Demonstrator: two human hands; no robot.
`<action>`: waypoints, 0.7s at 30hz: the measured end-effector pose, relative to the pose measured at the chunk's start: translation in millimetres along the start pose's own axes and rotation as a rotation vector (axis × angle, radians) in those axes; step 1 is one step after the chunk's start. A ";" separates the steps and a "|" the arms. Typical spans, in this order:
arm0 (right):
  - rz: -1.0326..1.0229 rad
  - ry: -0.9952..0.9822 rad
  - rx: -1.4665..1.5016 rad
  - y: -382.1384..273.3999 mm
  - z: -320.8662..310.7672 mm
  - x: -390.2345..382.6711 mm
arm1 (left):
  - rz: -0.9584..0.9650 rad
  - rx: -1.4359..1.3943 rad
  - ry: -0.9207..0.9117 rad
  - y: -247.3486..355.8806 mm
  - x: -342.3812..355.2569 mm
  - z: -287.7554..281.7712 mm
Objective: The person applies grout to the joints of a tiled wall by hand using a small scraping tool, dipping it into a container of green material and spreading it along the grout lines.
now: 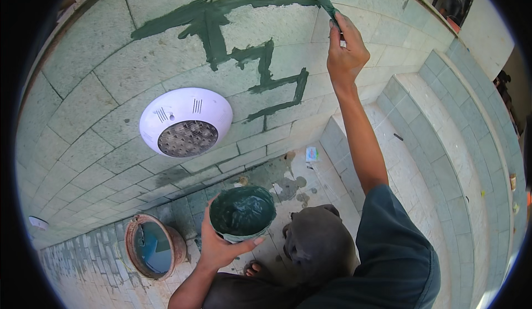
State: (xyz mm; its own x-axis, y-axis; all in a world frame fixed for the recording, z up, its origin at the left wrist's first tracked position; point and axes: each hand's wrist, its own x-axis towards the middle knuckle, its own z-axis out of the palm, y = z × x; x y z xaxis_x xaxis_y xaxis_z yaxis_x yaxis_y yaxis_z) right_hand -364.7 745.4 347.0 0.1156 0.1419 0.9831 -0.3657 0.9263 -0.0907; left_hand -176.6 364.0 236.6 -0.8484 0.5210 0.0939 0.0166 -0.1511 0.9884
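My left hand [217,245] is wrapped round a small tub [244,237] of thick dark green paste [244,206], held upright low in front of me. High up on the wall, my right hand [348,51] pinches a small green-smeared spreading tool [327,8]; paste hides its exact kind. Its tip touches the pale green tiled wall [271,23] at the right end of a long green band. Bands of the same paste [213,34] follow the tile joints, stepping down to the right. Below them, a round white pool light [221,109] is fixed to the wall.
A worn bucket [180,245] with bluish water and something inside stands on the tiled floor at the lower left. Tiled steps [410,137] curve up on the right. A small packet [311,154] lies by the wall's foot. My dark-clothed knee [321,242] is below.
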 end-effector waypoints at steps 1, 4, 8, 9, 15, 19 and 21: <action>-0.079 0.006 -0.046 1.8 2.3 1.5 | 0.000 0.003 -0.001 0.3 -0.1 0.1; -0.178 0.000 -0.154 5.8 4.9 -0.5 | 0.002 0.008 0.001 0.8 0.1 -0.5; -0.267 -0.004 -0.136 10.0 3.3 -4.7 | 0.030 0.021 -0.010 -0.5 0.4 -1.9; -0.271 -0.019 -0.131 10.5 2.6 -4.5 | 0.017 0.032 -0.008 -1.1 0.4 -1.9; 0.076 -0.090 0.133 4.4 -4.1 1.4 | -0.001 0.011 -0.007 -2.3 1.0 -1.9; 0.398 -0.220 0.578 2.5 -10.3 4.7 | 0.004 0.018 -0.005 -2.5 1.1 -2.1; 0.437 -0.262 0.625 6.7 -10.8 8.3 | 0.001 0.018 -0.011 -3.0 1.1 -2.3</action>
State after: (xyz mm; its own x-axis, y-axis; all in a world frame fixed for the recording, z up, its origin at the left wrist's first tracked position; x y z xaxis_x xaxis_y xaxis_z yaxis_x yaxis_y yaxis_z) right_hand -356.2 756.5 352.8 -0.3496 0.2880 0.8915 -0.7854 0.4286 -0.4465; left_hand -178.8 363.1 233.5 -0.8426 0.5299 0.0961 0.0270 -0.1368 0.9902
